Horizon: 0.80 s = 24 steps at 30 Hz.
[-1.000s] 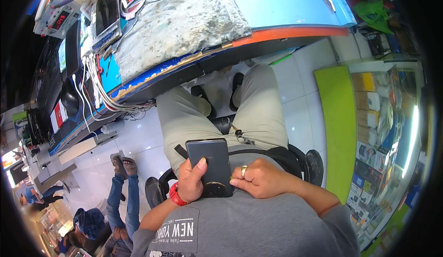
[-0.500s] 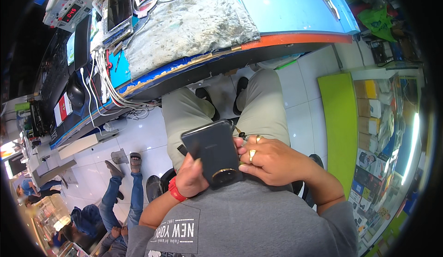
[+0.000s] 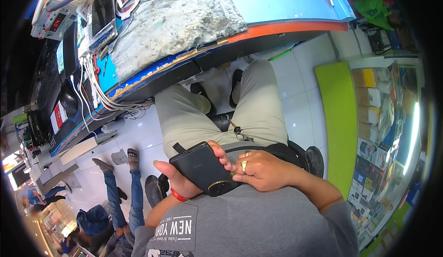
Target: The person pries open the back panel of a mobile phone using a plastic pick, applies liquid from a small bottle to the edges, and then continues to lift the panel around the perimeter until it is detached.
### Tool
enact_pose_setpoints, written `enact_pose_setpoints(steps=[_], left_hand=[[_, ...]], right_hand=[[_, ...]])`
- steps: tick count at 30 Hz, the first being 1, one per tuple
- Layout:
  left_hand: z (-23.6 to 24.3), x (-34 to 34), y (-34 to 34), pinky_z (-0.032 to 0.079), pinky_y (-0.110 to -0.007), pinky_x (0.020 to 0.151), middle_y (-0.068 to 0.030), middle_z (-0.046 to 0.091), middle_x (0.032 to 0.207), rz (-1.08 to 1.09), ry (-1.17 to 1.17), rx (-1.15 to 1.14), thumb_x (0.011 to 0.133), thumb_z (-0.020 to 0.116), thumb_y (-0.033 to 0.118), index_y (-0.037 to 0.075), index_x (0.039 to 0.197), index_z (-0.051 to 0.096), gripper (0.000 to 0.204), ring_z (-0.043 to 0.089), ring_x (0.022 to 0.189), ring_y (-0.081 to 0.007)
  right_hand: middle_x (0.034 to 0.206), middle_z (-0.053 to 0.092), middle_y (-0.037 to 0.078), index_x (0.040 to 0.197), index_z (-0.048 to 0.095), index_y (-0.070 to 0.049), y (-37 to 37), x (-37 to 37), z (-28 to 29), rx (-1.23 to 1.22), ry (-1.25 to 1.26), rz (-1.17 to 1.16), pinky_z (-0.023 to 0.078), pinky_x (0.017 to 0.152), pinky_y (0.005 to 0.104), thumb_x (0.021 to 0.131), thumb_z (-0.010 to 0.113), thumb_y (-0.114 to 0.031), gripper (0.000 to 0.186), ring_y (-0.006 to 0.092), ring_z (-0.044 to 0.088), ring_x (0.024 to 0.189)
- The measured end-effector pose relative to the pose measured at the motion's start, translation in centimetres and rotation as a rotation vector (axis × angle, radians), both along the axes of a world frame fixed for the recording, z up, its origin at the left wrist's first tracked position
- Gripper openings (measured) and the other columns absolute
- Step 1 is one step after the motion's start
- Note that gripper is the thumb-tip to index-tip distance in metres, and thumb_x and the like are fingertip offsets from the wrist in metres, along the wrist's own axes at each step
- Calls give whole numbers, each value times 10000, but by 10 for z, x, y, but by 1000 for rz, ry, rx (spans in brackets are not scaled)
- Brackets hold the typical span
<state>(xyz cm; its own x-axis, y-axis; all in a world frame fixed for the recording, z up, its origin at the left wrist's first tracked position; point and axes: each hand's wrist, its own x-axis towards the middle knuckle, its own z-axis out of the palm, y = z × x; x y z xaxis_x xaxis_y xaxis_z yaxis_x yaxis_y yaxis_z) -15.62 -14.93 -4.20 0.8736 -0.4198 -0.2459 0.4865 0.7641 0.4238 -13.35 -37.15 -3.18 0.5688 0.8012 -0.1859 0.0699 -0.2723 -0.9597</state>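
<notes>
Black phone, tilted further, in left hand, thumb now off.

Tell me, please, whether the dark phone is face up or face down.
Face down: in the left hand, the dark phone shows its back with a gold-edged round patch toward the view; its screen is hidden.

My phone is black with a gold arc, my wristband red, my trousers beige, the mat mottled grey.
</notes>
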Motion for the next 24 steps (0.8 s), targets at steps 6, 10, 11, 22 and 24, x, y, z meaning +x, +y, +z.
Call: enact_pose_setpoints(steps=[6, 10, 11, 22, 24], left_hand=[[1, -1, 2, 489, -485, 926, -117, 567, 1045, 93, 103, -122, 626, 312, 1051, -16, 1168, 535, 1218, 598, 983, -270], [1, 7, 4, 470, -492, 962, -127, 606, 1045, 87, 101, -112, 606, 277, 1066, -34, 1185, 551, 1273, 605, 1006, -281], [2, 9, 4, 484, -498, 932, -128, 600, 1021, 109, 129, -41, 626, 261, 1060, -23, 1153, 569, 1243, 607, 973, -282], [-2, 8, 13, 515, -478, 950, -166, 664, 1082, -43, 160, -20, 615, 174, 1065, -72, 1180, 593, 1336, 647, 1017, -326], [-1, 3, 9, 516, -475, 944, -166, 659, 1088, 24, 165, -97, 621, 178, 1062, -73, 1186, 588, 1332, 646, 1005, -322]], right_hand=[[800, 634, 115, 882, 652, -8, -6, -5, -1, -43, 8, 3, 436, 885, 430, 993, 613, -223, 245, 298, 598, 830], [827, 626, 111, 930, 649, -12, 2, -6, 5, 15, -35, -193, 465, 827, 424, 992, 612, -193, 195, 305, 606, 815], [827, 621, 111, 936, 648, -14, 3, -5, 5, 25, -11, -210, 472, 809, 423, 991, 613, -188, 185, 306, 608, 808], [799, 614, 109, 862, 625, -19, 12, 4, 26, -47, -274, -139, 513, 662, 408, 937, 655, -131, 138, 316, 626, 697], [790, 615, 108, 854, 628, -22, 11, 6, 24, -31, -282, -122, 513, 646, 402, 934, 659, -133, 140, 314, 625, 682]])
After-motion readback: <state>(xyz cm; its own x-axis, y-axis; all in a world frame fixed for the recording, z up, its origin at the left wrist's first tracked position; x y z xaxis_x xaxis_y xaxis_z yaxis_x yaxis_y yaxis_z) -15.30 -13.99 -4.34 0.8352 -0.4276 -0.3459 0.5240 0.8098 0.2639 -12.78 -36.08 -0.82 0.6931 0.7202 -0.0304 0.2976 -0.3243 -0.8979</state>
